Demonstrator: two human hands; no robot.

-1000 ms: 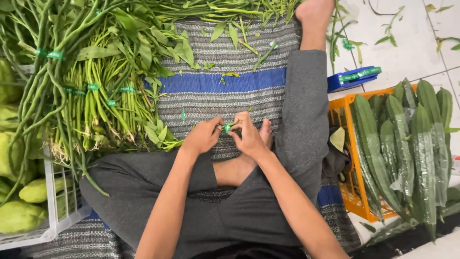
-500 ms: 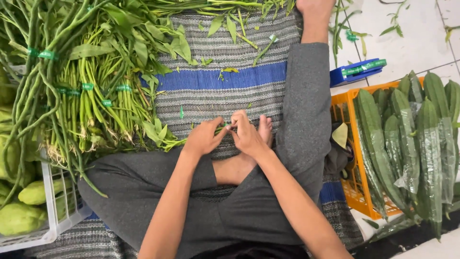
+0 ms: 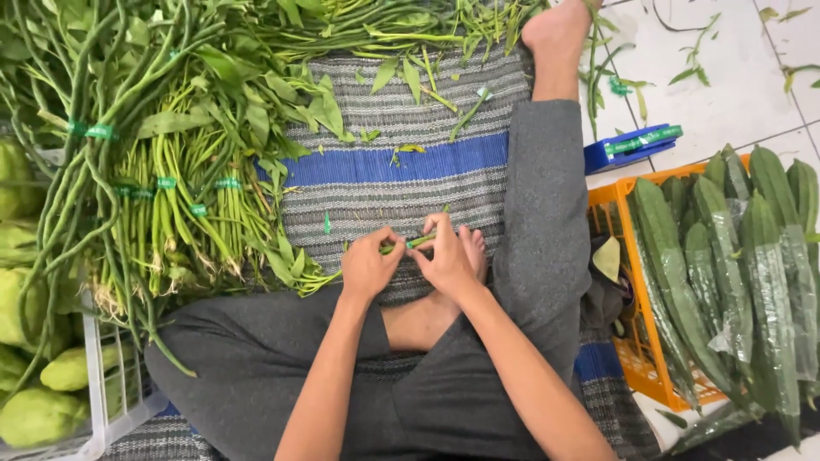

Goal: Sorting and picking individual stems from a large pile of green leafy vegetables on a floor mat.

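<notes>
Compared with a moment before, the left hand (image 3: 366, 266) and right hand (image 3: 446, 259) have stayed close together over the striped mat (image 3: 401, 183), fingers of both pinched on a small green strip (image 3: 408, 244) between them, beside the bundled greens (image 3: 184, 218), almost nothing shifted.

Ahead of the hands, the grey and blue striped woven mat (image 3: 401, 166) lies mostly bare, strewn only with a few loose leaves. Banded bundles of green stalks and long beans (image 3: 171, 196) crowd its left edge. The outstretched grey-trousered leg (image 3: 542, 196) and the orange plastic crate of wrapped ridged gourds (image 3: 726, 256) block the right.
</notes>
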